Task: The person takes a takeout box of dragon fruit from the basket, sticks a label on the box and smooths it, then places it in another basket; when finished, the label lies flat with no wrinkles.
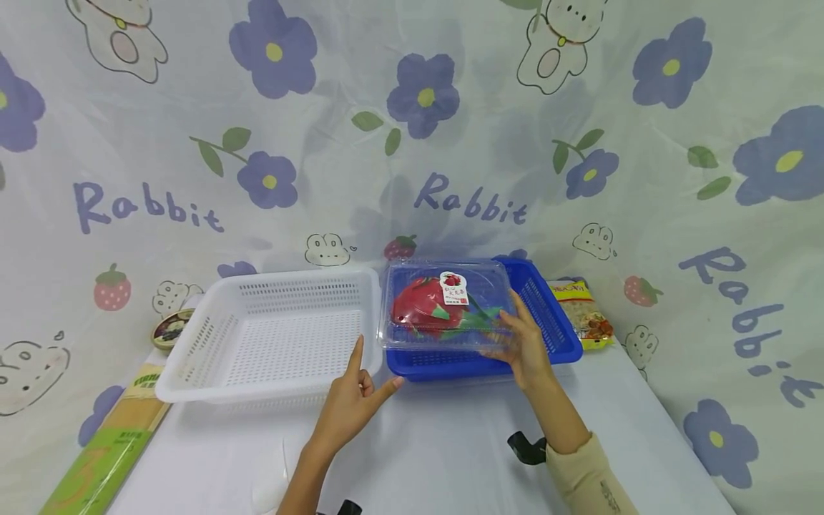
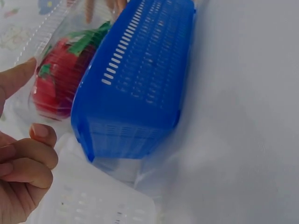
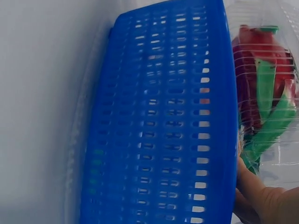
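Note:
A clear plastic box [image 1: 492,282] with a red and green dragon fruit [image 1: 418,304] inside is tilted above the blue basket [image 1: 489,370]. My right hand [image 1: 528,340] grips the box at its right end, thumb along the side and fingers underneath. A white label with red print is on the lid. My left hand [image 1: 347,400] holds nothing; its index finger and thumb are extended and the other fingers curl. It hovers before the gap between the blue basket and the white basket [image 1: 277,392]. In the left wrist view the index fingertip [image 2: 29,66] appears close to the box.
At the left edge lie a long green and yellow packet [image 1: 106,443] and a round gold-rimmed tin [image 1: 169,330]. A yellow food bag [image 1: 582,311] lies right of the blue basket. A patterned curtain [image 1: 347,172] hangs behind the white table [image 1: 444,443].

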{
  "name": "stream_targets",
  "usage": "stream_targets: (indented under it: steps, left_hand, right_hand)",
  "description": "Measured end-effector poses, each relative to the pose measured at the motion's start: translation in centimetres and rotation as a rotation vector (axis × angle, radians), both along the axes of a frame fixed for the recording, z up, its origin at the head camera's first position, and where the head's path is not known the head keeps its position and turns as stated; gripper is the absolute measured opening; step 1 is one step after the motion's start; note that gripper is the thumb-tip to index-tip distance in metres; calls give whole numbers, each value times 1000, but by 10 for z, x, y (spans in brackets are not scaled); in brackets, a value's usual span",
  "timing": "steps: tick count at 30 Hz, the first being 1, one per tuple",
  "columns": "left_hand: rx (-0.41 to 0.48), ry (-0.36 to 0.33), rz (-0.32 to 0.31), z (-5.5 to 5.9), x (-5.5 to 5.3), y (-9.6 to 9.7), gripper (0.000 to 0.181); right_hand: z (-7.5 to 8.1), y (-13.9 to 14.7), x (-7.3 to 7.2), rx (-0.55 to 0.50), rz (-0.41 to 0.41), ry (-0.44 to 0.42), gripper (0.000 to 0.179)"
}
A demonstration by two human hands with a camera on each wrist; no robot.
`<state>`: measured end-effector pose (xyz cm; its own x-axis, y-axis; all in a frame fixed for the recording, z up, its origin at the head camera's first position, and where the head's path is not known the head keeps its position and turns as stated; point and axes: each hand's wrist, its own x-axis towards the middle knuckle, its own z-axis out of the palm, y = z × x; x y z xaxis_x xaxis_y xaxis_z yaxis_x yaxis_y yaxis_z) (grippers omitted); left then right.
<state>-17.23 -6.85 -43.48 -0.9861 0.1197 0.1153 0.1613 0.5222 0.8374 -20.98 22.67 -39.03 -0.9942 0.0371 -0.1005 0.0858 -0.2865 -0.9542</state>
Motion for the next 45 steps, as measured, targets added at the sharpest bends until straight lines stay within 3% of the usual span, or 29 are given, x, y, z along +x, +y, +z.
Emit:
stream_targets:
  steps: [8, 16, 22, 30, 45]
  left_hand:
    - [25, -25, -16, -1, 0, 2, 105]
    - [24, -73, -29, -15, -3, 18, 108]
    - [24, -45, -34, -24, -10, 32, 105]
    - [18, -29, 17, -34, -17, 46, 111]
    - [6, 31, 35, -45, -20, 52, 112]
  right_hand:
    - [-7, 5, -8, -10, 14, -17, 64]
    - [-11, 10, -13, 2, 17, -23, 62]
    - [-14, 15, -16, -17, 34, -21, 63]
    - [-16, 22, -22, -14, 45, -27, 64]
    - [-23, 30, -37, 1, 70, -34, 66]
